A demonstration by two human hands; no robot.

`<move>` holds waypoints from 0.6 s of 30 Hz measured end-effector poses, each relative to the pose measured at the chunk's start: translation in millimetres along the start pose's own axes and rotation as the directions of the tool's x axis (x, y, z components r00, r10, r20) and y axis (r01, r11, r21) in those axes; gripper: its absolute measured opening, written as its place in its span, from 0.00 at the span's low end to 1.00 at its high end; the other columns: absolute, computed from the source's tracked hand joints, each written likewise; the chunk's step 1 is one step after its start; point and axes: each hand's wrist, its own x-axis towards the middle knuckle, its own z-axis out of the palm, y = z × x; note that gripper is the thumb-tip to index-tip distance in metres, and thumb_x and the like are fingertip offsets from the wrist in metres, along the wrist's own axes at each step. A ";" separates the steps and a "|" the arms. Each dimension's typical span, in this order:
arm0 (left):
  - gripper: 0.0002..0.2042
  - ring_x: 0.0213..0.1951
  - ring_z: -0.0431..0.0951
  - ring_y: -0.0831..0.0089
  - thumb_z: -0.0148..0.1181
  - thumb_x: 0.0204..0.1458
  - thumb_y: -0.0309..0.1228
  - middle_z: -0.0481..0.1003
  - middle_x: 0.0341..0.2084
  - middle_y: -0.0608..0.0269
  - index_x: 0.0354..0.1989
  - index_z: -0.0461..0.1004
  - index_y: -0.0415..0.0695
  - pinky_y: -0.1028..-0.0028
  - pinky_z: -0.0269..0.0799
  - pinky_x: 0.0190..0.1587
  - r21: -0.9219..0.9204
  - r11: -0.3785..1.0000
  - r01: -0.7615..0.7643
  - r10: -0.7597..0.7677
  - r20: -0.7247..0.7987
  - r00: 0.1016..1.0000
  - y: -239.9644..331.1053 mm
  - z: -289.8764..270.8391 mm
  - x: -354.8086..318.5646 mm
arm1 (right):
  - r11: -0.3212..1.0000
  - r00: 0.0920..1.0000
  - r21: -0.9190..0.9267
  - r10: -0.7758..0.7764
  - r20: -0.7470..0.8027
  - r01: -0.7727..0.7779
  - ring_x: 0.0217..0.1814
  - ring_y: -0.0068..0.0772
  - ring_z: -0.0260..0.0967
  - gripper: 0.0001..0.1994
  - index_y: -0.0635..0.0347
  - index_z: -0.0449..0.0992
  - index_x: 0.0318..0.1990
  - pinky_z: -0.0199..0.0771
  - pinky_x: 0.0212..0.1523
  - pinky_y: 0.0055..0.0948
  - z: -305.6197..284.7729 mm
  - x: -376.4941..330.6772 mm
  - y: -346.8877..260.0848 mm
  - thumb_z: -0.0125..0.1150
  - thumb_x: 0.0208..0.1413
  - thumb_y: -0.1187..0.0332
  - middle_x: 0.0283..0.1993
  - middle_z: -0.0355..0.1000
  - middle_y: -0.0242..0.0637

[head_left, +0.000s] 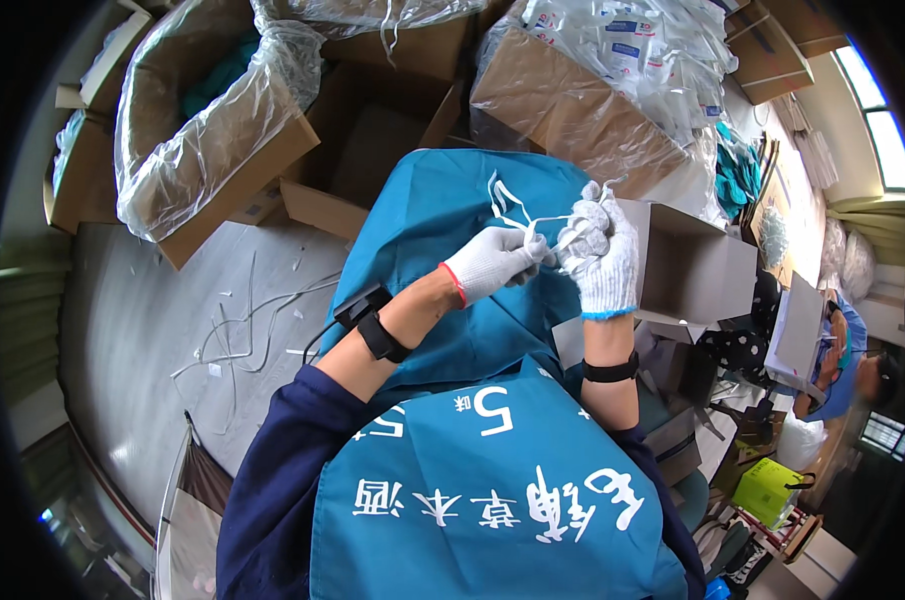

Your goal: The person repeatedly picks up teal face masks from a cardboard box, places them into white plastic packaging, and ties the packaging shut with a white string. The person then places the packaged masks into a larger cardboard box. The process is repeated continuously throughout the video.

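My left hand (495, 263), in a white knit glove with a red cuff edge, pinches a thin white cord (509, 203) whose loose loop stands up above the fingers. My right hand (605, 255), gloved in white with a blue cuff edge, is closed with its fingers curled, and the cord runs across into it. The two hands are close together over the lap of a teal apron (443, 220). The fingers hide where the cord goes inside the right hand.
Ahead stand cardboard boxes, one lined with clear plastic (203, 150), another heaped with clear plastic packages (623, 50). An open pale box (688, 260) sits right of my right hand. White strips (243, 335) lie on the grey floor. Another person (843, 355) is at the far right.
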 end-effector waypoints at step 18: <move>0.12 0.29 0.70 0.81 0.46 0.69 0.33 0.71 0.29 0.69 0.46 0.72 0.37 0.79 0.67 0.34 -0.165 0.985 0.057 -0.088 -0.186 0.979 -28.6 33.7 14.9 | 0.992 0.995 0.065 -0.104 -0.006 0.104 0.14 0.15 0.45 0.10 0.59 0.75 0.42 0.49 0.15 0.19 -5.2 3.3 6.9 0.49 0.71 0.64 0.19 0.54 0.22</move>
